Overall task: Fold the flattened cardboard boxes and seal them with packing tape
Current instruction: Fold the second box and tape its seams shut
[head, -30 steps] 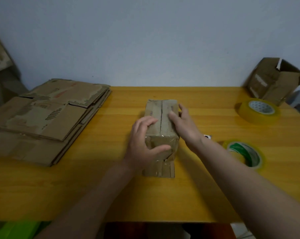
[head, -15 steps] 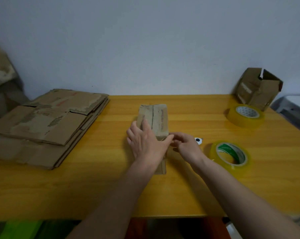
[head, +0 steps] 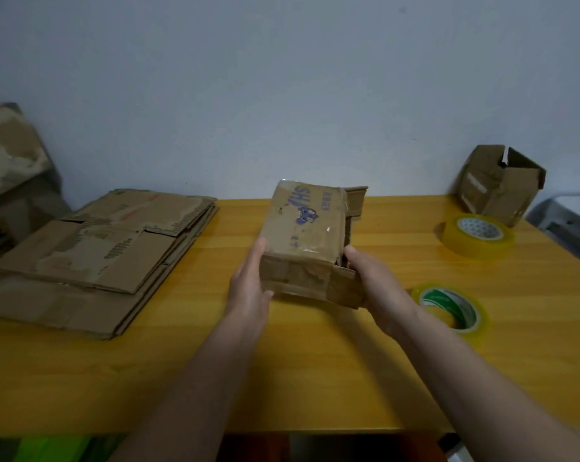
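Gripping a worn, creased rectangular cardboard box (head: 305,241), both hands (head: 315,288) clasp its sides.

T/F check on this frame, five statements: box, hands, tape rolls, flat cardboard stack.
1. Both hands hold the small brown cardboard box between them. True: left hand, right hand.
2. The green-cored tape roll sits on the person's left. False: it lies right of the right hand.
3. The stack of flattened cardboard lies at the left of the yellow wooden table. True.
4. The clear yellow tape roll rests on top of the held box. False: it lies on the table, far right.
5. The open brown box at the far right corner is sealed. False: its flaps stand open.
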`<state>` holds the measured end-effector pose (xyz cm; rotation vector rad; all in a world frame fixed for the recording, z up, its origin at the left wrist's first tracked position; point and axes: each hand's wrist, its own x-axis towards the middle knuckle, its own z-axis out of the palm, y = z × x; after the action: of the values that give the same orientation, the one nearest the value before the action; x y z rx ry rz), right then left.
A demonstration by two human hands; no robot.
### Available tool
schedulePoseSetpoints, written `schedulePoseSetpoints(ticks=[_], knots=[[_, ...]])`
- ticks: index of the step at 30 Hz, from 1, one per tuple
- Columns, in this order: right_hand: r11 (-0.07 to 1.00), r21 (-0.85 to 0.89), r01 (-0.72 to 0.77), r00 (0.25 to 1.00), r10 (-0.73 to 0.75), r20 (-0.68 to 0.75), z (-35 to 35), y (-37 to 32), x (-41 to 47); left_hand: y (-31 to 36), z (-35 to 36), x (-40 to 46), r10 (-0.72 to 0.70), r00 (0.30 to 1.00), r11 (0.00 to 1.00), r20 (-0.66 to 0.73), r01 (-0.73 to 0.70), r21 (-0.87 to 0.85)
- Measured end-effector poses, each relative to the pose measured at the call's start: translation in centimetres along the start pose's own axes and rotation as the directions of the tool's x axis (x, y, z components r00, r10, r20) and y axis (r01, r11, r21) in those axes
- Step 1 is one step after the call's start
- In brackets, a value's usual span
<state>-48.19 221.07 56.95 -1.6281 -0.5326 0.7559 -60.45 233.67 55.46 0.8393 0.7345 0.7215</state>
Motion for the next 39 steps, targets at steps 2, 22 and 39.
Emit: schedulePoseSetpoints(ticks=[2,22,39], knots=[[0.999,-0.045,-0.029,0.998,0.026,-0.061,0.1,-0.4,0.0,-0.5,-0.6,0.2,0.016,0.997,0.962,-0.07,0.003,0.273],[0.828,-0.44,0.347,0.915,-0.401,-0.034,2.8,-2.1,0.3,4.3,1.5,0.9,0.165,0.964,-0.012,0.209,-0.21,0.978],[0.852,-0.5,0.155,0.947,-0.272,-0.169,-8.0,-6.5,9.4,4.4,14.0,7.1,0.059,0.988,0.665,0.141,-0.144,0.733]])
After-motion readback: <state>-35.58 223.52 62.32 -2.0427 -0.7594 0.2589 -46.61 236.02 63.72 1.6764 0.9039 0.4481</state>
